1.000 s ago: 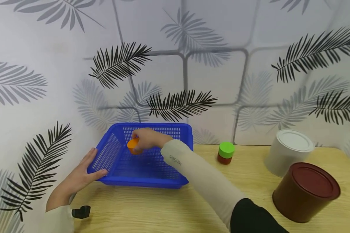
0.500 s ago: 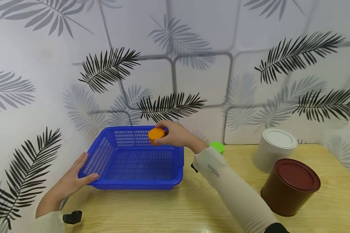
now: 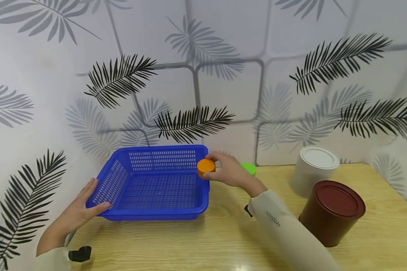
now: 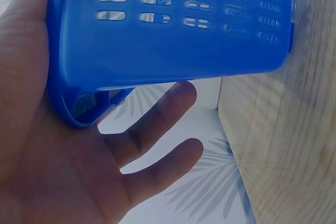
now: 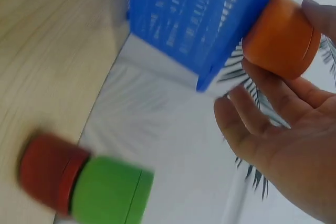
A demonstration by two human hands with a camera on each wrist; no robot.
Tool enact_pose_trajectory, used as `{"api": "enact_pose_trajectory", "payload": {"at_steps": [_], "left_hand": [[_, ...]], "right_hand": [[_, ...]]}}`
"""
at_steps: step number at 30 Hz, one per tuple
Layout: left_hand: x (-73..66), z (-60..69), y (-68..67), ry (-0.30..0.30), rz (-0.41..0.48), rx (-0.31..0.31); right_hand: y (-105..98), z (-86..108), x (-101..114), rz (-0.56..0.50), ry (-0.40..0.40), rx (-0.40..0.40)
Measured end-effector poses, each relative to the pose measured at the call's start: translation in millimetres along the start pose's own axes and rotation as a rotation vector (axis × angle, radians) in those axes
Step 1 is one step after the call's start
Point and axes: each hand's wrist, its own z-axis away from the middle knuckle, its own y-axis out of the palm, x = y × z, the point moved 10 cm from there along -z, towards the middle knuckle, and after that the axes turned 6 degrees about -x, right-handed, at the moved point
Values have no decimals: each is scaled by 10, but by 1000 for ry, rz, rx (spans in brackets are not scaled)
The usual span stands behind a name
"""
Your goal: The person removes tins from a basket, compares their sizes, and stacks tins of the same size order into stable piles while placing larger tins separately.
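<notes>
A small orange cup [image 3: 205, 169], flat end up, is pinched between the thumb and fingers of my right hand [image 3: 230, 171]. It hangs over the right rim of the blue plastic basket [image 3: 156, 216]. In the right wrist view, the orange cup [image 5: 281, 38] overlaps the basket's edge; whether they touch, I cannot tell. My left hand [image 3: 72, 210] rests on the basket's left front corner, thumb along the front rim. The left wrist view shows its lower fingers [image 4: 157, 171] extended beside the basket wall. Behind the right hand, a green cup [image 3: 248, 168] sits on a red one [image 5: 50, 174].
A white tub [image 3: 313, 171] and a dark brown tub [image 3: 332, 214] stand on the right of the wooden table [image 3: 162, 244]. A leaf-patterned wall [image 3: 230, 98] rises behind the table. Black wrist devices, such as the one [image 3: 79, 254] by the left cuff, are worn on the arms.
My right hand has lifted the orange cup from inside the basket and carried it right to above the right rim. My left hand stays on the corner. The head view has shifted slightly.
</notes>
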Motion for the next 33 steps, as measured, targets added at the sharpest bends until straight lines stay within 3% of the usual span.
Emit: {"api": "enact_pose_trajectory", "payload": {"at_steps": [6, 11, 14, 23, 33], "left_hand": [[8, 14, -7, -6, -1, 2], [-8, 28, -16, 3, 0, -5], [-4, 31, -2, 1, 4, -5], [8, 21, -23, -5, -3, -6], [-11, 26, -1, 14, -5, -8]], "right_hand": [[-329, 254, -292, 15, 95, -70], [-634, 427, -680, -7, 237, -181], [-722, 513, -862, -6, 312, -201], [-641, 523, -1060, -21, 374, -119], [-617, 556, -1090, -52, 364, -109]]}}
